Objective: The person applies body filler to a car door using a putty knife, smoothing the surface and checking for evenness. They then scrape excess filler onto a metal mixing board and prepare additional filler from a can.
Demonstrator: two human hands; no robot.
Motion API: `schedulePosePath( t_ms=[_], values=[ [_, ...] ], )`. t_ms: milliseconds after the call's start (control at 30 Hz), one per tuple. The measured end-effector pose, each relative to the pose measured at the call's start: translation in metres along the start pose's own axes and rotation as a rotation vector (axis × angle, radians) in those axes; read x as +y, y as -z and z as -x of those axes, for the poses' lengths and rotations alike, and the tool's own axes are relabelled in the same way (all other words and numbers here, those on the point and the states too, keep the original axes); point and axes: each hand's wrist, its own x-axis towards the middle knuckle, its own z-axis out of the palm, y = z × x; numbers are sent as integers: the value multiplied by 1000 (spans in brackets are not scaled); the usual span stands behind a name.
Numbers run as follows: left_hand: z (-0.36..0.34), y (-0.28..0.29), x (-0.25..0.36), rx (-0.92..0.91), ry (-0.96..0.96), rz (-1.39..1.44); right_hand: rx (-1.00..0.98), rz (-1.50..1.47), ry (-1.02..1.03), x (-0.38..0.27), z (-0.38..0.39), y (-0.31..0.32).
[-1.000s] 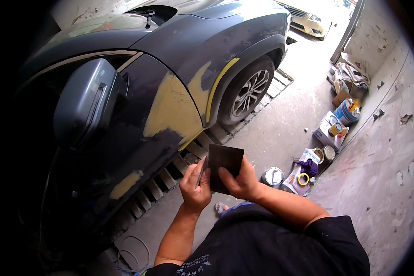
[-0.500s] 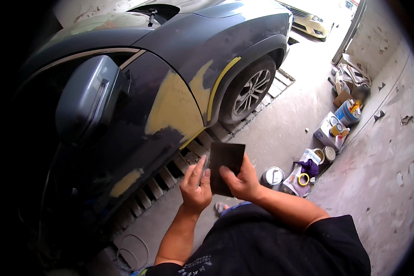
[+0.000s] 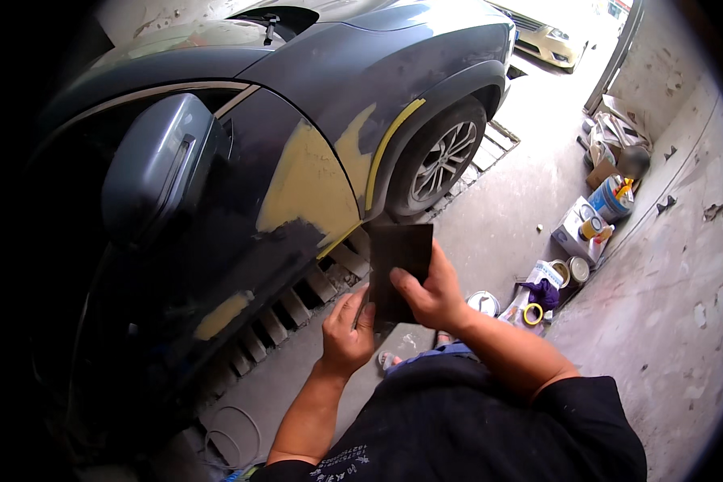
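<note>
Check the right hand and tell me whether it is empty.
No, the right hand grips a dark rectangular sheet, its thumb lying across the face in view.

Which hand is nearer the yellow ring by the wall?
The right. The right hand, holding the dark sheet, is left of the yellow ring in the picture; the left hand is farther left.
</note>
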Motion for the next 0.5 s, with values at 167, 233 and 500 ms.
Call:
schedulePosePath(
  t_ms=[167, 233, 500],
  values=[
    [-6, -4, 8, 96, 100, 86, 26, 79, 62, 12, 10, 2],
    [-6, -5, 8, 68, 122, 105, 20, 69, 63, 19, 16, 2],
    [-8, 9, 3, 8, 348, 526, -189, -446, -346, 6, 11, 21]
  ],
)
